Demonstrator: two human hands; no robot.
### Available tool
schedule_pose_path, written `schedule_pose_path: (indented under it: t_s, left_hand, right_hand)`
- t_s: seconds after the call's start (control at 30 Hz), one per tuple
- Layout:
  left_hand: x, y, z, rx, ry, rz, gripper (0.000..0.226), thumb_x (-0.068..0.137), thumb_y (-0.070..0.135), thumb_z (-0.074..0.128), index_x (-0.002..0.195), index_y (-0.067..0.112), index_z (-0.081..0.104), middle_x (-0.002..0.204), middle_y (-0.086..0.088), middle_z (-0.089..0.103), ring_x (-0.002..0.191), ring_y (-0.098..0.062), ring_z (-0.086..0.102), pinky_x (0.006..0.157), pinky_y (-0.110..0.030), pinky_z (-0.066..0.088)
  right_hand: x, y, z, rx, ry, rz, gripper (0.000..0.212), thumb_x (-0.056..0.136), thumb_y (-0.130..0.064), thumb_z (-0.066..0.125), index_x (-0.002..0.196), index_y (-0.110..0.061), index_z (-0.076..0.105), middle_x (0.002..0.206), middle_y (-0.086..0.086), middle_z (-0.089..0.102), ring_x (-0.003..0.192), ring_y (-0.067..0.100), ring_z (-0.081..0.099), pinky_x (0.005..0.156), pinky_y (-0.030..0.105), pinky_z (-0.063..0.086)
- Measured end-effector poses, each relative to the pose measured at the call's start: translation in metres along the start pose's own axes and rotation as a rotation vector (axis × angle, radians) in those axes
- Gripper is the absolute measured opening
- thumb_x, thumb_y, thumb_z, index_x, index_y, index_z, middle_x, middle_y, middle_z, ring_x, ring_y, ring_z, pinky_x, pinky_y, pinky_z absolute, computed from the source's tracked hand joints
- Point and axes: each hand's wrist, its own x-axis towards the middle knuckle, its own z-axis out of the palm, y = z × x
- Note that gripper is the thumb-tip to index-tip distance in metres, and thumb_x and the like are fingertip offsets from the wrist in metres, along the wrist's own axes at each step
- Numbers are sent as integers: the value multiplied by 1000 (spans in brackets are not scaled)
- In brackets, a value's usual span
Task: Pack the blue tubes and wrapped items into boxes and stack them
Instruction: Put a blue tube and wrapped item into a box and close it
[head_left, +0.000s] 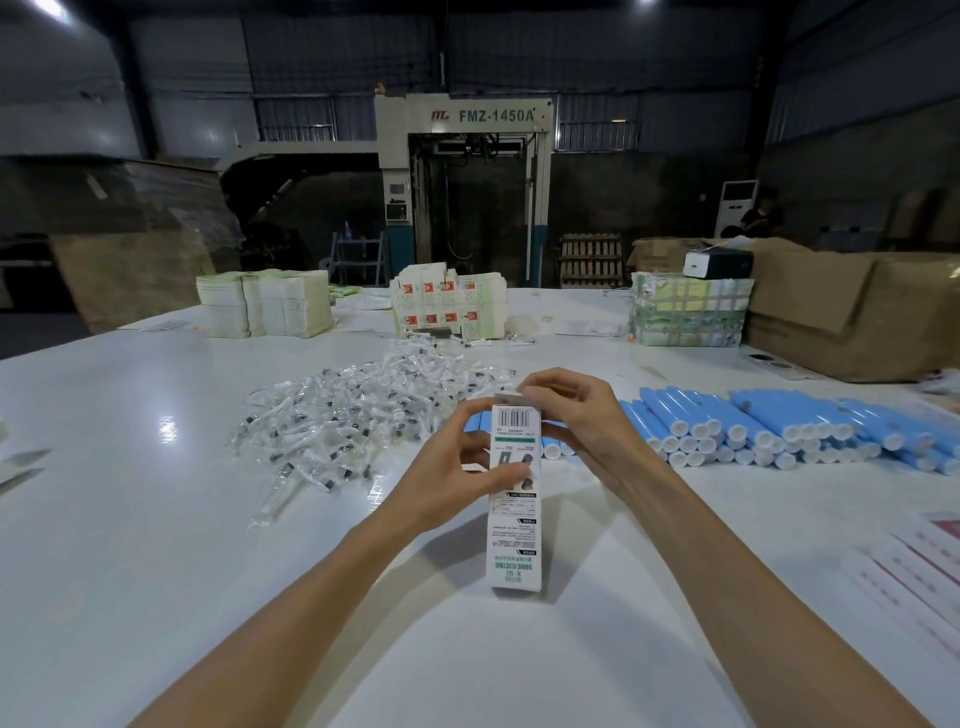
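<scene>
Head view: a tall narrow box (514, 499) stands on end at the middle of the white surface (156, 519), its lower end seemingly resting there, its barcode end up. The left hand (457, 467) grips the box round its upper half, thumb on the printed front and the other fingers (470, 410) curled round the far side. The right hand (576, 415) is at the top end, its fingertips pinching the flap there; whether the flap is being tucked in or pulled open cannot be told.

The box looks like thin printed card: light, stiff along its edges, easily dented on its broad faces. It is probably best held by the long edges near the middle, as the left hand does, with only light pressure on the flap.

Blue tubes (753, 426) lie in a layered row just behind and to the right of the hands, white ends facing the person; they look rigid and smooth and likely to roll. The wrapped items (353, 415), small pieces in clear crinkly film, form a loose heap behind and to the left, near the left hand but not touching it. Flat cartons (265, 304) are stacked at the far edge
</scene>
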Motion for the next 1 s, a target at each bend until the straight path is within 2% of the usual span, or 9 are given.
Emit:
schedule_pose_path:
  t_s: [0.13,0.4,0.57,0.7,0.8,1.0]
  left_hand:
    - [1,-1,-1,-32,15,-15,87,78,55,93,142,45,36,114,1,81,99,-27,77,87,-43,66]
    - [4,-7,-1,-56,9,-14,99,78,51,95,148,43,26,112,-1,82,97,-30,78,82,-38,67]
    - [4,-11,-2,-46,-1,1,85,86,48,91,149,41,35,116,1,81,100,-29,77,82,-37,67]
    - [2,-10,-1,-184,-22,-63,75,89,40,90,145,38,41,115,-9,82,101,-32,80,81,-38,65]
    - [-2,-11,2,-223,-11,-103,70,89,36,90,143,36,45,113,-15,81,100,-34,80,80,-38,65]
    - [-4,-11,5,-264,18,-138,60,91,25,88,137,35,50,108,-19,80,98,-35,80,79,-41,66]
  right_hand:
    - [1,-3,2,-13,12,32,4,95,1,69,98,2,71,91,13,76,90,24,75,71,29,60]
    - [-2,-12,-4,-46,-70,31,9,95,2,67,98,6,74,100,18,77,93,23,76,77,27,60]
    - [-2,-7,-7,-63,-103,21,13,96,-5,69,103,4,75,103,19,77,99,27,76,81,29,60]
    - [-3,6,-8,-83,-118,33,16,95,-18,76,105,-5,79,103,16,78,102,29,76,85,30,61]
    - [-3,21,-6,-115,-30,16,6,91,-11,81,96,-13,83,100,13,80,96,28,77,83,31,62]
    - [0,33,-1,-59,15,50,6,90,-6,79,94,-8,83,96,17,80,92,29,78,86,35,64]
